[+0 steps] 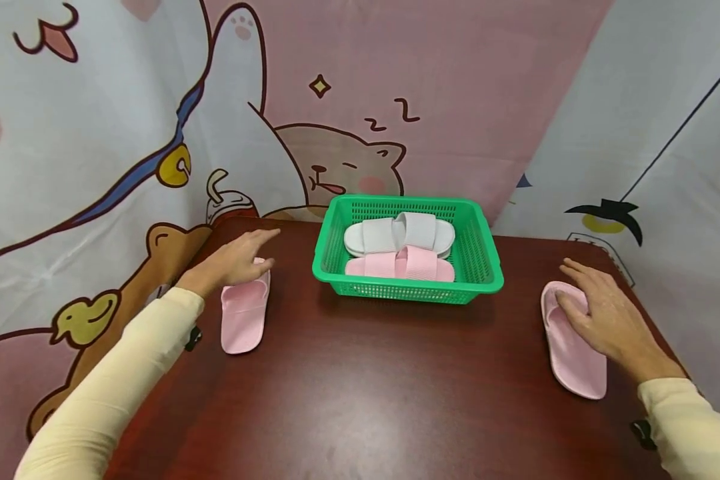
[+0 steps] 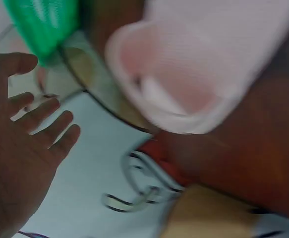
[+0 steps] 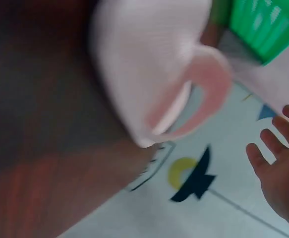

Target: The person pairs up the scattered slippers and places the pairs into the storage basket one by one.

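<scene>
On the left of the table lies a pink slipper (image 1: 243, 323), toe strap toward the back wall. My left hand (image 1: 235, 260) is over its far end, fingers extended, holding nothing. A second pink slipper (image 1: 578, 363) lies at the right, partly covered in the head view by my right hand (image 1: 606, 317). That hand's fingers are spread and grip nothing. Between the hands, toward the back, stands a green basket (image 1: 408, 291). Inside it rest white slippers (image 1: 379, 235) and, in front of them, pink slippers (image 1: 379, 265), lying lengthwise across.
The dark brown table (image 1: 360, 387) ends at the back against a printed cloth (image 1: 456, 87) with cartoon animals. The cloth also hangs close along the left and right sides.
</scene>
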Demonstrator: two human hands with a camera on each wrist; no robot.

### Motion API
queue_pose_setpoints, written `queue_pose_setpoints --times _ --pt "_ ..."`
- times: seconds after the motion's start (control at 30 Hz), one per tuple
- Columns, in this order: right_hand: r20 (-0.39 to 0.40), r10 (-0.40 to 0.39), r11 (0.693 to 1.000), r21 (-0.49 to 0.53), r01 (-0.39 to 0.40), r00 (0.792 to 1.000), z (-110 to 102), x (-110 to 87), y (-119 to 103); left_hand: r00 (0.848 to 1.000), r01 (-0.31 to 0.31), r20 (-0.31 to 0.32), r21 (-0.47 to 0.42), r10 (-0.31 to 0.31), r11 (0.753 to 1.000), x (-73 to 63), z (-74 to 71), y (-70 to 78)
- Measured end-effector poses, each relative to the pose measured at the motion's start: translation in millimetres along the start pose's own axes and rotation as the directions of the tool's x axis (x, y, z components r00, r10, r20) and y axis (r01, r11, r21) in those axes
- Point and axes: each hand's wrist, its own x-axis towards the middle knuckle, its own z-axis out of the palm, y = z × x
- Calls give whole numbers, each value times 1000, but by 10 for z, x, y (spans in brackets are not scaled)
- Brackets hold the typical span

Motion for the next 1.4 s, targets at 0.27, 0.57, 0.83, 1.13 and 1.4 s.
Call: queue_pose_setpoints --times 0.27,0.57,0.83,1.13,1.4 --pt "180 106 994 -24 -103 978 100 -204 263 972 217 107 -87 -208 972 -294 253 -419" --pt "179 110 994 0 -112 978 142 -216 321 977 197 116 -145 -181 970 -342 357 -495" --pt "217 149 983 -135 -122 965 150 -218 323 985 174 32 -158 -171 972 -351 448 -553" --pt "266 186 969 -211 -132 946 14 -151 210 977 206 63 -78 -202 975 -584 382 -468" --pt "365 -46 953 -264 151 930 -438 -222 390 983 -169 103 179 152 969 -693 144 -500"
